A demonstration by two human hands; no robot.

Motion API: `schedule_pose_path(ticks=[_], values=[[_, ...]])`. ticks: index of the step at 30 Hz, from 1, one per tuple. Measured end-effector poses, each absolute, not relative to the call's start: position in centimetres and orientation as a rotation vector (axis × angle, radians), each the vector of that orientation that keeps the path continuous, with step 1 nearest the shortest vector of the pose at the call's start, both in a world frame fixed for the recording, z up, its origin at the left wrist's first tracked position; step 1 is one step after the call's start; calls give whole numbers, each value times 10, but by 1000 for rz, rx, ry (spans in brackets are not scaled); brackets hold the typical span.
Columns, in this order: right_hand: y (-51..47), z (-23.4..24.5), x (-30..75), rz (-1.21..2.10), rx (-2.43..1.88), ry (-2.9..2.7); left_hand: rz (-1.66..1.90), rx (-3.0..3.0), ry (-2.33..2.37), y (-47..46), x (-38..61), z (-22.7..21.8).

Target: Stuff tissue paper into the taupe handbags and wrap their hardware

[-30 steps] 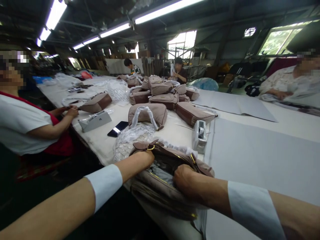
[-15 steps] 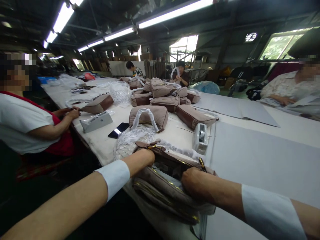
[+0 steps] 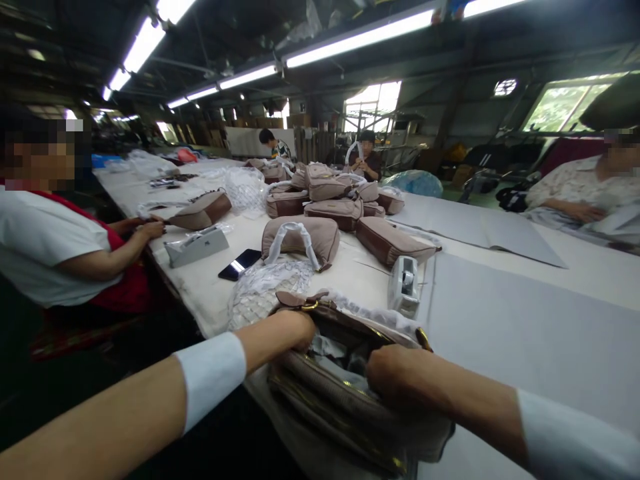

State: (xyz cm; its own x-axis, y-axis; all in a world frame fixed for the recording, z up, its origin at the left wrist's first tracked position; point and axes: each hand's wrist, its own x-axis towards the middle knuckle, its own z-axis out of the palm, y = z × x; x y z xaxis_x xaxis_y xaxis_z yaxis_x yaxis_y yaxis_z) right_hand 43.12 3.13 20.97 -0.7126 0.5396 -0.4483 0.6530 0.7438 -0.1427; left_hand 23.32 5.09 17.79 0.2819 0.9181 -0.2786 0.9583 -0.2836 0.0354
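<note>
A taupe handbag point(image 3: 345, 407) with gold zippers lies unzipped at the table's near edge, its mouth facing up. White wrapping covers its strap point(image 3: 370, 309), which rests along the far side. My left hand point(image 3: 299, 328) reaches into the left end of the opening, and its fingers are hidden inside. At the right end, my right hand point(image 3: 393, 373) is curled in the opening with the knuckles up; whatever its fingers hold is out of sight. Pale paper or lining point(image 3: 330, 348) shows between the hands.
Beyond the bag stand a tape dispenser point(image 3: 404, 287), another handbag point(image 3: 300, 240) and a heap of similar bags point(image 3: 333, 190). Crumpled clear plastic point(image 3: 263, 293) and a phone point(image 3: 240, 265) lie to the left. Grey sheets point(image 3: 530, 327) cover the right side. A co-worker point(image 3: 60, 247) sits at left, handling a bag.
My right hand and the bag's right end have shifted slightly right and down. The opening looks wider, with more of the pale material showing inside. My left hand stays in the bag.
</note>
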Motion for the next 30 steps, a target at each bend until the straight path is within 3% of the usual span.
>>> schedule_pose_path(ticks=[3,5,11,17,25,30], values=[[61,242,423,-383,1036,2643,-432,2403,1598,26,232,204],[89,243,415,-396,1112,2672,-329,2504,1513,11,229,218],[146,174,394,-715,1065,2617,508,2855,1356,-18,201,208],[149,141,389,-765,1238,2709,910,2833,1554,-24,184,181],[146,132,380,-931,1108,2746,970,2559,1817,-9,196,173],[150,151,374,-807,1067,2802,1085,2499,1850,-10,198,166]])
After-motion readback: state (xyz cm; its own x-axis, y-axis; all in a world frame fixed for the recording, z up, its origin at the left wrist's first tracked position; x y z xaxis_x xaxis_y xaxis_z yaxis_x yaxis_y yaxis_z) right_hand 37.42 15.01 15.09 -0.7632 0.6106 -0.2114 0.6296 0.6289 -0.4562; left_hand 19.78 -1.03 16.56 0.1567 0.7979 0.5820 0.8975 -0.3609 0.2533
